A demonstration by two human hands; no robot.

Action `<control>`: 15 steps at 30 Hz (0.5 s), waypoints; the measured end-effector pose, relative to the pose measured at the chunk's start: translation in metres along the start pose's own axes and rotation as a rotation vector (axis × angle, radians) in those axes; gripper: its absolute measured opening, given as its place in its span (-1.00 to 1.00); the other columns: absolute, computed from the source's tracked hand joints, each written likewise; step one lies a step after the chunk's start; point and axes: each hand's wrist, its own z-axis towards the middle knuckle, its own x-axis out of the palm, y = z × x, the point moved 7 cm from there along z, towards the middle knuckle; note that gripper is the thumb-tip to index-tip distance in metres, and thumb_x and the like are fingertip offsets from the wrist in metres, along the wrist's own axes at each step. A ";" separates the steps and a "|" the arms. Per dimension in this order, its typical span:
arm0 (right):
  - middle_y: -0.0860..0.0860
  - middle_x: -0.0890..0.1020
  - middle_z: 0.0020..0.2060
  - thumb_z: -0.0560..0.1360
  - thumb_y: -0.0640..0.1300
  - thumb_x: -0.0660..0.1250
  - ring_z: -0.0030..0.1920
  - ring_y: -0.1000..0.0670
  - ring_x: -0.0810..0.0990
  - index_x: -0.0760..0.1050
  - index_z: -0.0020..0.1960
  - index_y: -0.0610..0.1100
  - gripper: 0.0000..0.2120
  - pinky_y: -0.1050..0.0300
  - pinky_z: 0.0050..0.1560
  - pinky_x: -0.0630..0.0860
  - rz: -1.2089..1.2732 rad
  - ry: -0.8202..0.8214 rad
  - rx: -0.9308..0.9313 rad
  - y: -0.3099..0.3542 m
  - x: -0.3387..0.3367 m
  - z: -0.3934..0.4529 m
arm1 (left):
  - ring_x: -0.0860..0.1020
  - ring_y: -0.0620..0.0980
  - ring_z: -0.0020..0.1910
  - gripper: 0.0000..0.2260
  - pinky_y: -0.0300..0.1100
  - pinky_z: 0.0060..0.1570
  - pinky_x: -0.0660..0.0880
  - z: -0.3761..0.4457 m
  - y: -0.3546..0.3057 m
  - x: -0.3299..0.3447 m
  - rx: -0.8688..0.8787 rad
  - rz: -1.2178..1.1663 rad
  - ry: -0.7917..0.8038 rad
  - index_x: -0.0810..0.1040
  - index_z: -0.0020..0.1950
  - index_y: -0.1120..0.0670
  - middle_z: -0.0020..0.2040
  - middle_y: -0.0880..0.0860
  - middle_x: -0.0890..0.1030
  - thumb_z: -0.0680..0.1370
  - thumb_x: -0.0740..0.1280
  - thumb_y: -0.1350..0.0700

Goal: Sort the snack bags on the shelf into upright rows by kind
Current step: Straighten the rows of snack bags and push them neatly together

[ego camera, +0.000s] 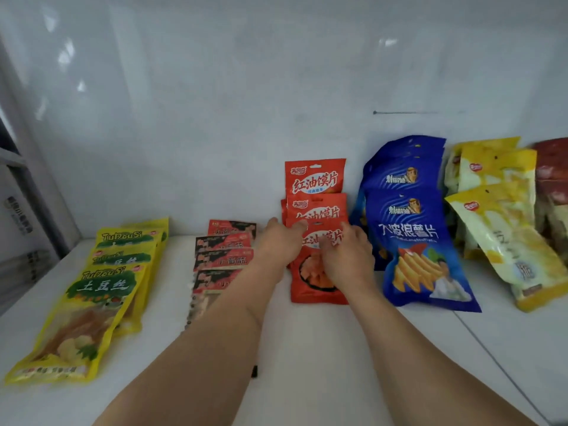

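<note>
Here both hands [316, 244] pinch the front red bag [319, 281] on the shelf [307, 348]

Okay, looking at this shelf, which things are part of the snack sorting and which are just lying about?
Part of the job:
- yellow TuDouSi bags
- black and red bags
- orange-red bags, with the left hand and right hand on the front one
- blue crisp bags
- pale yellow bags
- dark red bags
- white shelf

Just lying about:
- small black object on the shelf by the left forearm

Both bare forearms reach far into the scene, close together. The left hand [281, 241] and right hand [345, 252] lie palms down, fingers curled forward.
</note>
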 end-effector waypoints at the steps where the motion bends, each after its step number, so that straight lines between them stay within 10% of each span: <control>1: -0.10 0.46 0.33 0.57 0.15 0.25 0.32 -0.21 0.44 0.31 0.43 -0.03 -0.50 -0.23 0.28 0.45 0.010 0.016 0.020 -0.005 0.003 0.004 | 0.55 0.18 0.28 -0.43 -0.02 0.23 0.51 0.007 0.001 0.007 -0.025 -0.041 -0.008 0.29 0.49 0.17 0.37 0.15 0.53 0.60 0.34 -0.10; 15: -0.11 0.47 0.34 0.55 0.16 0.27 0.33 -0.19 0.45 0.20 0.49 -0.07 -0.39 -0.15 0.30 0.40 0.055 0.097 0.135 -0.033 0.026 0.023 | 0.68 0.13 0.03 -0.54 0.01 -0.05 0.65 0.060 0.006 0.032 -0.140 -0.208 -0.063 0.39 0.41 0.12 0.20 0.14 0.66 0.61 0.33 -0.10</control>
